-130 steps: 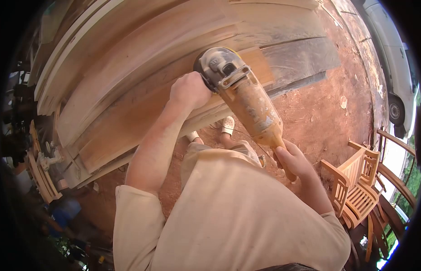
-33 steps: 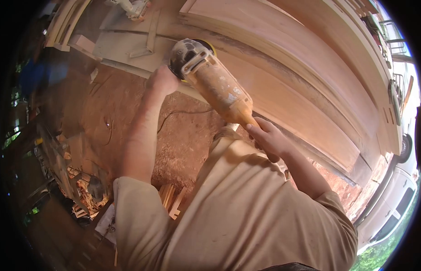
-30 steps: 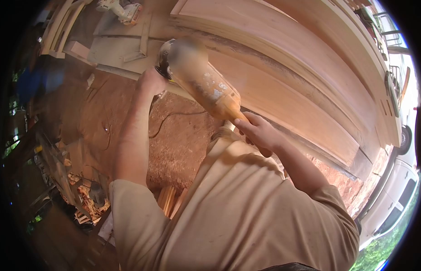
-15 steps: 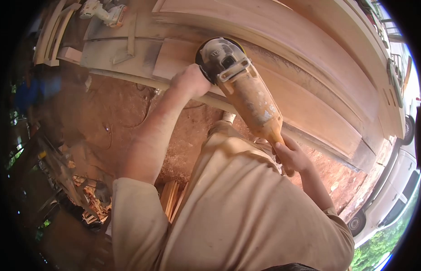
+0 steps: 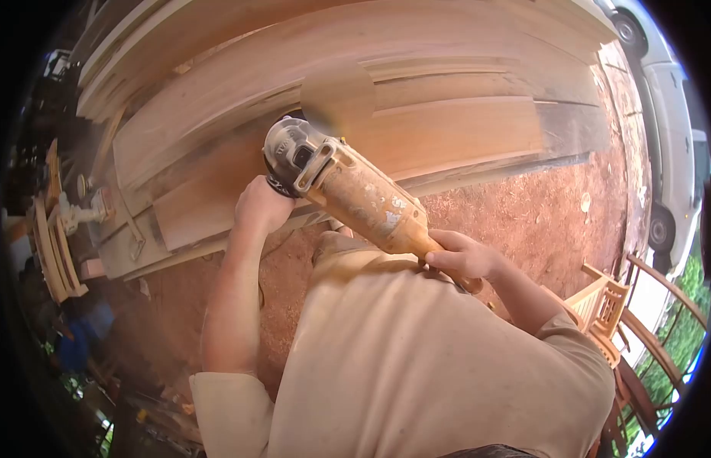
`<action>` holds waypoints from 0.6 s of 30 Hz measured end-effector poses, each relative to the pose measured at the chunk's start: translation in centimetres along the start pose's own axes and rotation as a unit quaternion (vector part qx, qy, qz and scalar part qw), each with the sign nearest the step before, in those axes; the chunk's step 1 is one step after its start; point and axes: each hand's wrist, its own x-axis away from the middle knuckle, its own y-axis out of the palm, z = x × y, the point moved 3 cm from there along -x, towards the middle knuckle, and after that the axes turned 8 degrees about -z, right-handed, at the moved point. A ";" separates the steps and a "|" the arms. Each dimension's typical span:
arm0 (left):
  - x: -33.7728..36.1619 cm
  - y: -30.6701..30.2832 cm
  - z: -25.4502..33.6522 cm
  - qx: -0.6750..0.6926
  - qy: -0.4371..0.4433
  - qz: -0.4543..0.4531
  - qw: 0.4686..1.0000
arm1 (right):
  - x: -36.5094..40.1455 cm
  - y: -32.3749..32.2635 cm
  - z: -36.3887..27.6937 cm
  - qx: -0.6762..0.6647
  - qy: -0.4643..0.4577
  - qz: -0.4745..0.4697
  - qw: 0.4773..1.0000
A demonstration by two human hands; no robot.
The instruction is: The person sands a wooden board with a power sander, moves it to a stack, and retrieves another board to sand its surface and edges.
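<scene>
A dusty angle grinder (image 5: pixel 363 200) with a worn yellow-tan body lies across the view, its metal head over a long wooden board (image 5: pixel 462 136). My left hand (image 5: pixel 262 204) is closed at the near side of the head, where a side grip would be; the grip itself is hidden. Around the narrow rear handle, my right hand (image 5: pixel 464 256) is wrapped close to my shirt. The grinder's disc is mostly covered by the head. A blurred, round tan patch (image 5: pixel 338 93) shows just beyond the head, overlapping the boards.
More long planks (image 5: pixel 416 38) lie behind the board. At the left are a white power tool (image 5: pixel 84 214) and curved wooden pieces (image 5: pixel 54 248). A wooden chair (image 5: pixel 600 301) stands at the right, on reddish ground (image 5: pixel 516 206). A parked vehicle (image 5: pixel 672 99) is beyond.
The view has turned, shifting the boards and bringing the chair into sight. The grinder and both hands now appear lower and further left, with the grinder lying flatter across the view.
</scene>
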 end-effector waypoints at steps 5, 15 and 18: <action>-1.0 1.3 9.5 -0.069 0.034 -0.023 0.997 | 5.6 -1.5 2.8 -0.025 -0.030 0.067 0.997; -3.1 5.9 32.0 -0.223 0.167 -0.072 0.958 | 16.5 -5.3 9.3 -0.120 -0.026 0.268 0.956; -2.6 7.0 38.2 -0.233 0.188 -0.070 0.952 | 19.0 -7.0 10.9 -0.160 -0.071 0.304 0.936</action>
